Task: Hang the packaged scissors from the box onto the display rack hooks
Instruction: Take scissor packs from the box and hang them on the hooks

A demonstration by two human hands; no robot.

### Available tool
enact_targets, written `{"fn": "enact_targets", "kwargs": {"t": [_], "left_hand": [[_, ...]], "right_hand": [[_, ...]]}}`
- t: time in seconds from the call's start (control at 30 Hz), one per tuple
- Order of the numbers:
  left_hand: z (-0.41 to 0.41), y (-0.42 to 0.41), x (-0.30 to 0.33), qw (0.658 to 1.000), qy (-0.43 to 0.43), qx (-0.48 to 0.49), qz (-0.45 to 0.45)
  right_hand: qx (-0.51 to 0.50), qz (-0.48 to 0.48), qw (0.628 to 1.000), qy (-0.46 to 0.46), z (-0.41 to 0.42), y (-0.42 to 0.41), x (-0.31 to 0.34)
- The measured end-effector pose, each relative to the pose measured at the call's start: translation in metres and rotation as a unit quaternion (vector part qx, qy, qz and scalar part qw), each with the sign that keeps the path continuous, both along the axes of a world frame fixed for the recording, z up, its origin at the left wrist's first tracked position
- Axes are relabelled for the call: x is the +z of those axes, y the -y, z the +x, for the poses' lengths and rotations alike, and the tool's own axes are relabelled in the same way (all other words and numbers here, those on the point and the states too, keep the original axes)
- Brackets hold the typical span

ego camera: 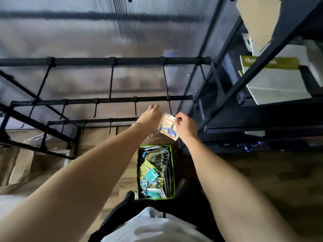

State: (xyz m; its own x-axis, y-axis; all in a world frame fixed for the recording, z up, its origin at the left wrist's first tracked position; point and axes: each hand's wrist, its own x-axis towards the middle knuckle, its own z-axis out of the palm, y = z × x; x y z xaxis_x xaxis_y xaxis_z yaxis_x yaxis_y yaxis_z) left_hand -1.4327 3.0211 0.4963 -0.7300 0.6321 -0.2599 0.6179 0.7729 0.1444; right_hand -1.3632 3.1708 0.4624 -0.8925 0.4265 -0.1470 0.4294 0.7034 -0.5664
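Both hands are raised in front of the black metal display rack (111, 61), meeting at the tip of one of its thin black hooks (167, 88). Between them is a pale card package of scissors with orange and blue handles (168, 127). The right hand (185, 127) pinches the card's upper right edge with curled fingers, just at the hook's end. The left hand (151, 118) is on the card's left side with fingers curled; its fingertips are hidden, so its grip on the card cannot be told. Below the hands, on the wooden floor (262, 172), stands an open cardboard box with a bright green rim (172, 172), holding more carded scissors, some teal-handled (148, 179). To the right is a dark shelf unit (253, 110) carrying white boxes and a green-topped notebook pack (269, 62).
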Motion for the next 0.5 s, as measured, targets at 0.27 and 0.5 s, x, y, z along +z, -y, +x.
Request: {"fn": "enact_targets", "kwargs": {"t": [0.27, 0.5], "left_hand": [[-0.014, -0.055, 0.025, 0.999, -0.001, 0.047, 0.005], [-0.005, -0.096, 0.05, 1.0, 0.011, 0.023, 0.016]], "right_hand": [[-0.011, -0.009, 1.0, -0.028, -0.033, -0.063, 0.012], [-0.01, -0.046, 0.994, -0.096, -0.052, -0.101, 0.039]]}}
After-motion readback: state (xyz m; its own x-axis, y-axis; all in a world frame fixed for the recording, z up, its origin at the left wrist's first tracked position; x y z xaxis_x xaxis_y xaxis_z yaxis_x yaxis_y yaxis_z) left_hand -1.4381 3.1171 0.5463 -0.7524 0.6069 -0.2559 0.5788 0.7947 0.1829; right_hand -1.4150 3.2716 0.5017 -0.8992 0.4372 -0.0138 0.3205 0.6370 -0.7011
